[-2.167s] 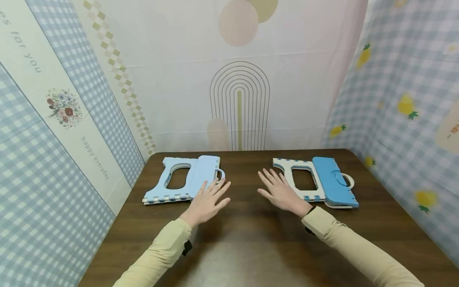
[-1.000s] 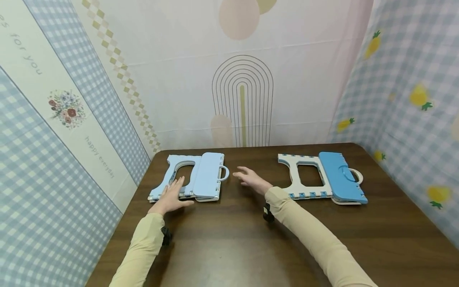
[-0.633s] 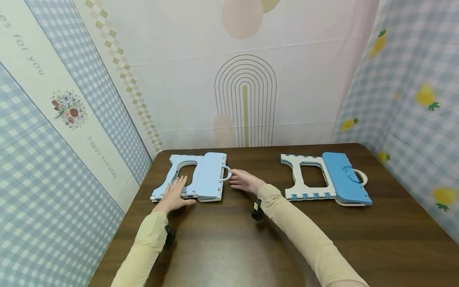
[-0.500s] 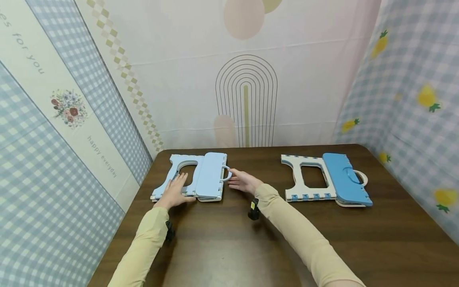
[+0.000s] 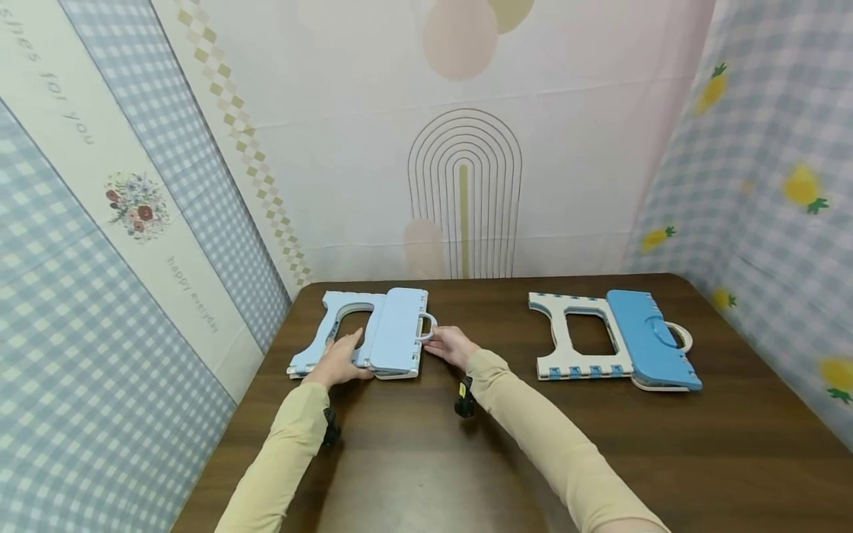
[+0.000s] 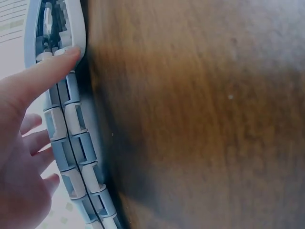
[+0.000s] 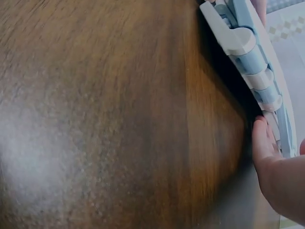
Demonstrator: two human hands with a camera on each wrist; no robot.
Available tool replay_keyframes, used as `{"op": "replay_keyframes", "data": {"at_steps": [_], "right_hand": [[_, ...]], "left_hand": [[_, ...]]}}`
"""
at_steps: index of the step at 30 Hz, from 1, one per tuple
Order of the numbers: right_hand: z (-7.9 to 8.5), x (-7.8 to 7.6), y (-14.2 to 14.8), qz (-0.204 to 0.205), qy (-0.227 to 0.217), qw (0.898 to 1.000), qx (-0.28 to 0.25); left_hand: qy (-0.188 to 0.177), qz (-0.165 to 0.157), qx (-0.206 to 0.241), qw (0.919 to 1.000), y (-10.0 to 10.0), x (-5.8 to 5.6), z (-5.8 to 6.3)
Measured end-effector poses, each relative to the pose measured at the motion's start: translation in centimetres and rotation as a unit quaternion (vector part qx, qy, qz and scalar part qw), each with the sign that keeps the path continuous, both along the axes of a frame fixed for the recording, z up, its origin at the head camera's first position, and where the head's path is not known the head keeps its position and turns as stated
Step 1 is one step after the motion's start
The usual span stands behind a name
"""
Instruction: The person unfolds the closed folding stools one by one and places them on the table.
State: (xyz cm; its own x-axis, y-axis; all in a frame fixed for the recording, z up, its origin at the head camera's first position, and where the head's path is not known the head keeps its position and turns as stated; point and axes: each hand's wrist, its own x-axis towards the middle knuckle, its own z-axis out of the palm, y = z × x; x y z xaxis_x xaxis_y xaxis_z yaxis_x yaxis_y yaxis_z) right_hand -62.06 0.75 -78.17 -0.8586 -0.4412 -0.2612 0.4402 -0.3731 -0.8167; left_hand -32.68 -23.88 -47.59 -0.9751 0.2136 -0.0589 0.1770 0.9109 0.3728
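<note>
A pale blue and white folding stool (image 5: 396,333) lies folded flat on the left of the table, its handle (image 5: 427,326) pointing right. My left hand (image 5: 338,360) grips its near side: the thumb (image 6: 57,69) presses on the hinged edge (image 6: 71,138), and the other fingers reach over the top towards the opening. At the handle end, my right hand (image 5: 453,346) holds the stool, with fingers at the underside in the right wrist view; part of this grip is out of frame. A second folded stool (image 5: 643,333), white with a brighter blue seat, lies to the right.
The brown wooden table (image 5: 413,459) has its far edge against a patterned cloth backdrop (image 5: 360,163). Checked cloth walls (image 5: 73,318) stand at the left and right sides. Black wrist cameras (image 5: 465,396) hang below both wrists.
My hands were spread above the table; the left moved to the pale stool's near side, and the right moved left to its handle end. Both have since closed on it. The second stool stays put.
</note>
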Motion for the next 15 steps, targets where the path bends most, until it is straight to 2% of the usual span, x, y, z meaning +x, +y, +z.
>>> {"op": "replay_keyframes", "data": {"at_steps": [1,2,3,8,11,13,14,15], "right_hand": [[-0.5,-0.3,0.2,-0.004,0.000,1.000,0.000],[-0.2,0.0,0.4,-0.012,-0.005,1.000,0.007],[1.0,1.0,0.5,-0.020,-0.005,1.000,0.014],[11.1,9.4,0.4,-0.050,-0.024,0.996,0.063],[16.0,13.3,0.4,-0.069,-0.034,0.994,0.079],[17.4,14.6,0.6,-0.077,-0.032,0.994,0.073],[17.5,14.8,0.6,-0.084,-0.037,0.993,0.078],[17.0,14.4,0.6,-0.084,-0.041,0.993,0.078]], "left_hand": [[-0.002,0.000,0.003,1.0000,0.1,0.0,-0.1],[-0.005,-0.001,0.002,1.0000,0.2,0.1,-0.3],[-0.003,-0.005,-0.001,1.0000,0.3,0.1,-0.5],[0.027,-0.009,-0.019,0.9994,0.1,0.5,-1.2],[0.057,-0.003,-0.023,0.9981,-0.1,0.6,-1.5],[0.076,-0.002,-0.023,0.9968,-0.1,0.8,-1.7],[0.084,-0.002,-0.025,0.9961,-0.1,0.9,-1.8],[0.091,-0.002,-0.027,0.9955,-0.1,1.0,-1.9]]}}
